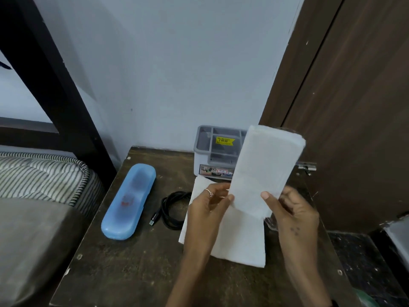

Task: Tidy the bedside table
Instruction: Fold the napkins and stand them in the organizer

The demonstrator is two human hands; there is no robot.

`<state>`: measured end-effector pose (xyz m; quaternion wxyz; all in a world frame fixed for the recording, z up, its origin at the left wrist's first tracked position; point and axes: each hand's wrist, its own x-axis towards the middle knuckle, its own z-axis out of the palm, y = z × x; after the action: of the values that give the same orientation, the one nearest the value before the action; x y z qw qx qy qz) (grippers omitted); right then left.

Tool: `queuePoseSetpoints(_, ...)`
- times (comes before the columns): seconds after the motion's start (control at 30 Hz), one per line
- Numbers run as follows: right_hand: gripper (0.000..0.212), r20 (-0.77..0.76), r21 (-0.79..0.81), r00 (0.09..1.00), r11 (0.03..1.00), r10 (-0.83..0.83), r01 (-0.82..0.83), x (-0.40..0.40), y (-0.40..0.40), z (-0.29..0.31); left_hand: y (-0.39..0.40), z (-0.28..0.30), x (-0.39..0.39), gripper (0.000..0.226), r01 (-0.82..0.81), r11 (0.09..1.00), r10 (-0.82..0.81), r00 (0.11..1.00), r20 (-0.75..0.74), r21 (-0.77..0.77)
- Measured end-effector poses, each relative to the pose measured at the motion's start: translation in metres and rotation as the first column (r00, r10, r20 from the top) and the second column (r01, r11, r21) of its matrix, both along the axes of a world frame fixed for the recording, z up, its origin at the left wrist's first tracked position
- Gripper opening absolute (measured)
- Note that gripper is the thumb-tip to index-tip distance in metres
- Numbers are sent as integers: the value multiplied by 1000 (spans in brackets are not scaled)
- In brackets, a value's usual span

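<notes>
head view. a dark wooden bedside table (137, 262) filled the lower centre of the frame, its top scuffed and stained. both hands were raised over its right half. the left hand (208, 209) pinched the lower left edge of a folded white tissue (263, 171) between thumb and fingers; a ring showed on one finger. the right hand (294, 213) gripped the lower right edge of the same tissue, thumb pressed on its front face, the other fingers behind it. the tissue stood nearly upright, leaning slightly right, its top end reaching the middle right of the frame and covering part of a grey organiser (212, 149).

a second white tissue (239, 238) lay flat on the table below the hands, partly hidden by them. the grey organiser sat at the back edge of the table against the wall (177, 63); it had several compartments and a yellow price sticker (225, 140) inside. whether anything lay in the compartments could not be told.

a blue plastic case (129, 201) lay left of centre, long axis running diagonally, lid closed. a coiled black cable (172, 209) lay between the case and the flat tissue, its plug end pointing to the lower left.

a striped mattress (44, 173) occupied the left edge. a brown door (354, 107) filled the right side.
</notes>
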<state>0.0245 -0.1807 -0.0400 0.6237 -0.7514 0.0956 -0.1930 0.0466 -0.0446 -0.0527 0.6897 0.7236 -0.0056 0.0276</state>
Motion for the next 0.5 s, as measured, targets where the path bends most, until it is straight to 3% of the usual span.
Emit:
queuePoseSetpoints(0.13,12,85,-93,994,994,62,-54,46,7,25,9,24,36,15,-83,984,63,989,131,157)
queuePoseSetpoints(0.3,7,211,-235,972,971,100,-48,105,19,37,16,37,96,15,-257,887,165,952,257,382)
queuePoseSetpoints(0.5,9,153,-404,980,913,124,-52,129,18,22,6,19,116,17,-267,841,148,950,274,471)
